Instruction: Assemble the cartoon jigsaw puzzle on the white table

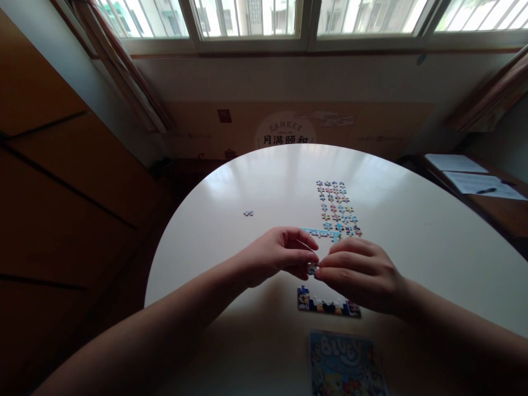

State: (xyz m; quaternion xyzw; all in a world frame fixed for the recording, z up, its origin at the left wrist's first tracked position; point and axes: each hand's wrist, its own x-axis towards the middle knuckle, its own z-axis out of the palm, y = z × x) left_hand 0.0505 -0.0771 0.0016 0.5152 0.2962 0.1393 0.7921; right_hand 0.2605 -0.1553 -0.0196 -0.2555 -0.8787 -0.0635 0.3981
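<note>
Between the fingertips of my two hands is a small jigsaw puzzle piece [312, 269], held above the white table. My left hand [284, 253] pinches it from the left, and my right hand [367, 272] grips its right side. Just below my hands lies a partly joined puzzle section [329, 308] with dark edges. Behind my fingers a light-blue joined strip [319, 233] is partly hidden. Farther back, loose puzzle pieces [336, 201] lie in rows.
A lone piece [248, 213] sits left of my hands on the round white table [198, 236]. Near the front edge is a Bluey picture box [346, 360]. Papers [482, 182] and a pen rest on a brown desk at right. Windows and a wall stand behind.
</note>
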